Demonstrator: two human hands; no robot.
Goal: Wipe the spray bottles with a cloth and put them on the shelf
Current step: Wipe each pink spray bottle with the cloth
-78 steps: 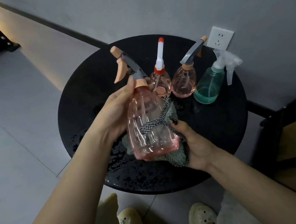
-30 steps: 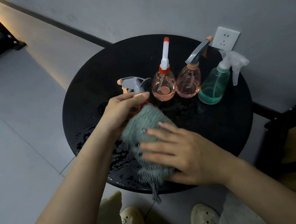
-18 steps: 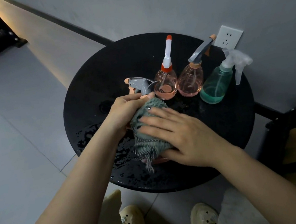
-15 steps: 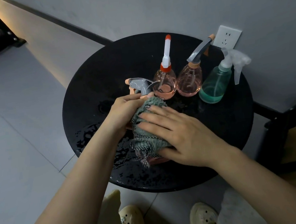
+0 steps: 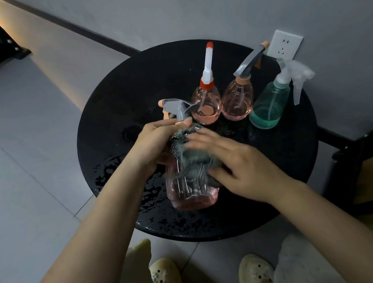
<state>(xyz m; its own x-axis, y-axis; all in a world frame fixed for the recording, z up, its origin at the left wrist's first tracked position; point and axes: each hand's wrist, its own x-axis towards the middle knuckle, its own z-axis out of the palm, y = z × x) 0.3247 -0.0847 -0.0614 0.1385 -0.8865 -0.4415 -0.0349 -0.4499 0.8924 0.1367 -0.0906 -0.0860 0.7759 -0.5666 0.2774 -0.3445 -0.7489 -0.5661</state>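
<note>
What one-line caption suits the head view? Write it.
Left hand grips pink bottle; right hand wipes it with cloth.

Three spray bottles are being carried near the back edge of a round black table. Water drops are lying near its front edge.

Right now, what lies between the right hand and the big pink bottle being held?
In the head view, a grey-green cloth lies between them: the right hand presses it against the pink bottle, which the left hand grips at the neck.
</note>
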